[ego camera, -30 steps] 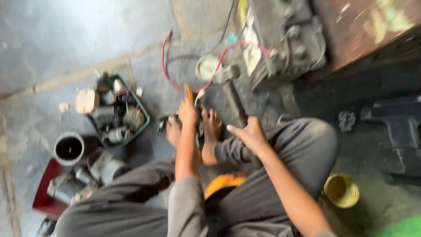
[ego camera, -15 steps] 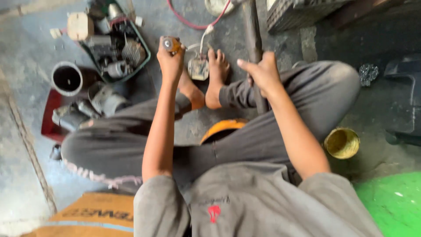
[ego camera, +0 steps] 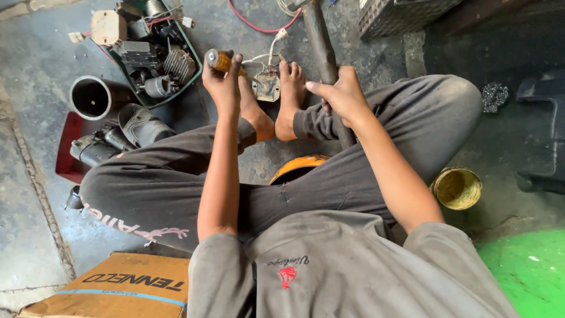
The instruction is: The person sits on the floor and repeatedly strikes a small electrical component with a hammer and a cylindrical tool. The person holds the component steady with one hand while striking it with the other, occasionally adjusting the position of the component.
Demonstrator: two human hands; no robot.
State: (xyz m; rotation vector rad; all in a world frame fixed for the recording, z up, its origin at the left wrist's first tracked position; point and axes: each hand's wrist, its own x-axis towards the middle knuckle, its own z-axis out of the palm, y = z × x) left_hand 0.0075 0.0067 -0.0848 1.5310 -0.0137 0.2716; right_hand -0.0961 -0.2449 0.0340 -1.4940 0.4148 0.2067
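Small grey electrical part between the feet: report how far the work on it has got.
Done: the part is pinned between both bare feet, wires attached. In hand: the left hand grips an orange-handled tool beside it; the right hand holds a long dark bar. Left: no tool visibly touches the part.

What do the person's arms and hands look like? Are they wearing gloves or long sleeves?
No gloves: the left hand and the right hand are both bare, and so are the forearms. The sleeves are short, stopping near the elbows. They belong to a grey, dusty-looking T-shirt with a small red mark on the chest. No watch, ring or bracelet shows on either wrist or on the fingers.
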